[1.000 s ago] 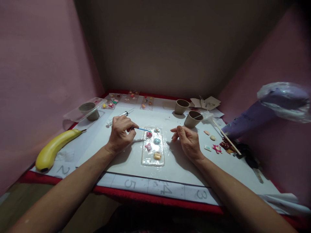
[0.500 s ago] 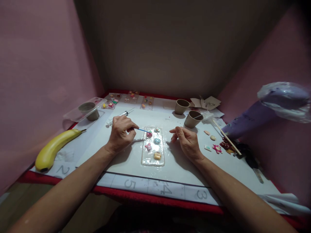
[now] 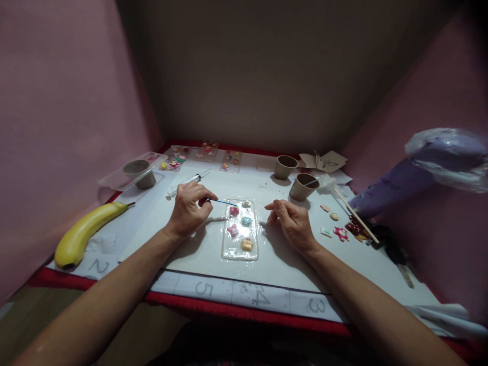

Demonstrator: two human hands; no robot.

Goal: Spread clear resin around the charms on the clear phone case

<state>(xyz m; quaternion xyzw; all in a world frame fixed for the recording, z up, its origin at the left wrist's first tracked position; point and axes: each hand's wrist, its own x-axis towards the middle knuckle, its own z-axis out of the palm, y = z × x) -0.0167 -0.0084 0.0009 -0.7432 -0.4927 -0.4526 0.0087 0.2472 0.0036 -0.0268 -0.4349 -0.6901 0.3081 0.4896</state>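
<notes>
In the head view my left hand (image 3: 191, 209) pinches a thin blue stick (image 3: 224, 202), its tip over a clear phone-case-shaped piece (image 3: 240, 256) near the pink-red charm (image 3: 234, 210). Several small charms sit on that glossy piece, among them a light-blue one (image 3: 246, 220), a pink one (image 3: 232, 230) and a yellowish one (image 3: 247, 244). Wet-looking spots surround its edges. To the right of it, my right hand (image 3: 293, 223) hovers or rests with loosely curled fingers apart, holding nothing visible.
A yellow banana (image 3: 86, 231) and a syringe (image 3: 186, 183) are on the left. Two brown cups (image 3: 285, 168) stand at the back right, near loose charms (image 3: 341, 234) and a wooden stick (image 3: 356, 216). Behind are decorated clear pieces (image 3: 231, 160). A purple wrapped roll (image 3: 396, 180) leans at right.
The blue stick's tip has risen slightly from the pink-red charm, and its angle is a little flatter. My right hand has barely moved.
</notes>
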